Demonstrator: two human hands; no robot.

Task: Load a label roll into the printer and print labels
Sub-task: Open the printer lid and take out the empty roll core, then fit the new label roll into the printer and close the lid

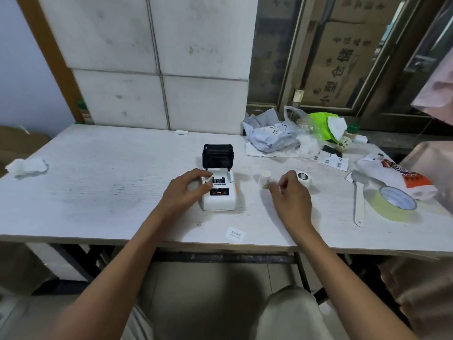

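A small white label printer (219, 200) stands in the middle of the white table (98, 192), its black lid (217, 155) raised and the roll bay showing. My left hand (186, 190) rests against the printer's left side, fingers curled on the edge of the bay. My right hand (291, 195) hovers to the right of the printer, fingers loosely curled, holding nothing that I can see. Just beyond its fingertips lies a small white label roll (264, 179). A second white roll with a black core (304, 177) sits behind the hand.
A printed label (235, 234) lies near the front edge. To the right are a yellow tape roll (394, 202), a white strip (358, 204), a printed bag (397, 175), loose labels (331, 161), plastic bags (274, 136) and a spice bottle (346, 138). Crumpled tissue (25, 165) lies far left.
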